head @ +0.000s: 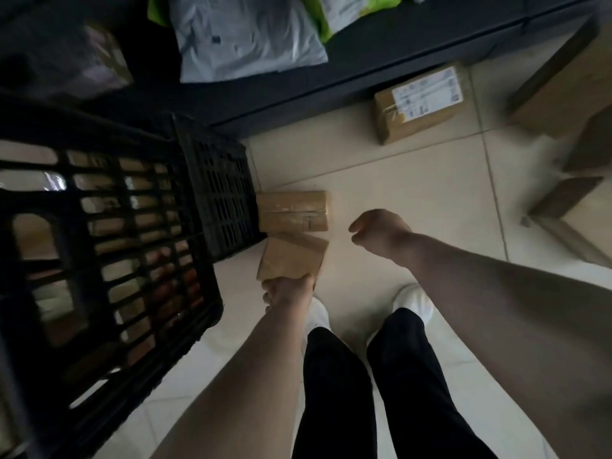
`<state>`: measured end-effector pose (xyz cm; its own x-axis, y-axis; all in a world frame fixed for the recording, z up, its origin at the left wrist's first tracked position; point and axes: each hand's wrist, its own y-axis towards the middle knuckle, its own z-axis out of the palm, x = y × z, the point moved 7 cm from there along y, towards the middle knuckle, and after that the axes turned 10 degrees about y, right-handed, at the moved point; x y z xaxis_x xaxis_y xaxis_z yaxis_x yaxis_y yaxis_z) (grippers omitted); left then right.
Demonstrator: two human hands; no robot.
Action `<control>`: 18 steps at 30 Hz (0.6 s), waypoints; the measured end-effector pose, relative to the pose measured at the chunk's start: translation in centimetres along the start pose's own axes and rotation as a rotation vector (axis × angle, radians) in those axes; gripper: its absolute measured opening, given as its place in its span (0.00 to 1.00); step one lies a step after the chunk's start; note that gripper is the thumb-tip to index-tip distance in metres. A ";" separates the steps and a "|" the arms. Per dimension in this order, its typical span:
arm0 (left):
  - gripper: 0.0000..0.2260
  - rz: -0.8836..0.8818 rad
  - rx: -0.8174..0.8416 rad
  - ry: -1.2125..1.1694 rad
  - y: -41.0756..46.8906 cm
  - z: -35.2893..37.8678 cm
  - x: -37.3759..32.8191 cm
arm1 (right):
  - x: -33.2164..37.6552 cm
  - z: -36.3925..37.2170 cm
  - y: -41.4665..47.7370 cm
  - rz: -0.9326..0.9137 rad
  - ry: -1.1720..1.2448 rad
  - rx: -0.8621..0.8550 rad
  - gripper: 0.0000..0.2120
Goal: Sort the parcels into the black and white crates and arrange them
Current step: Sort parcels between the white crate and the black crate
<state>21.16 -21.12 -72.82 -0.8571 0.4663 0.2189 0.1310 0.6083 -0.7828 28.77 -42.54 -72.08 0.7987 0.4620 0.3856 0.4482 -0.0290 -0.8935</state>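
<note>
Left hand (pixel 288 288) clamps the near edge of a flat brown cardboard parcel (pixel 293 256), which sits tilted right beside the black lattice-walled plastic crate (pixel 218 193). Right hand (pixel 377 231) hovers empty, fingers loosely curled, apart from everything. A second, tape-banded brown cardboard box (pixel 293 210) lies on the glossy pale tiled floor (pixel 397 180) just beyond. Farther off is a white-labelled cardboard box (pixel 420 104), and a crinkled grey plastic mailer (pixel 245 41) above.
</note>
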 end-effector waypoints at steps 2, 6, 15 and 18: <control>0.43 -0.083 -0.026 -0.047 2.1 0.8 0.3 | 0.5 1.7 2.9 -0.042 -0.069 -0.029 0.14; 0.51 -0.126 -0.033 -0.188 5.0 2.2 -1.0 | 2.1 5.5 7.8 -0.260 -0.362 -0.089 0.30; 0.59 -0.205 0.042 -0.267 10.2 3.9 -2.2 | 2.3 11.4 15.7 -0.370 -0.804 -0.057 0.56; 0.59 -0.245 0.026 -0.234 10.9 4.1 -1.5 | 3.1 11.0 16.3 -0.406 -0.834 -0.229 0.58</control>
<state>21.85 -17.83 -84.06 -0.9532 0.1462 0.2648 -0.1031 0.6660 -0.7388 34.18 -31.83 -87.98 0.0612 0.9553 0.2892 0.7664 0.1407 -0.6268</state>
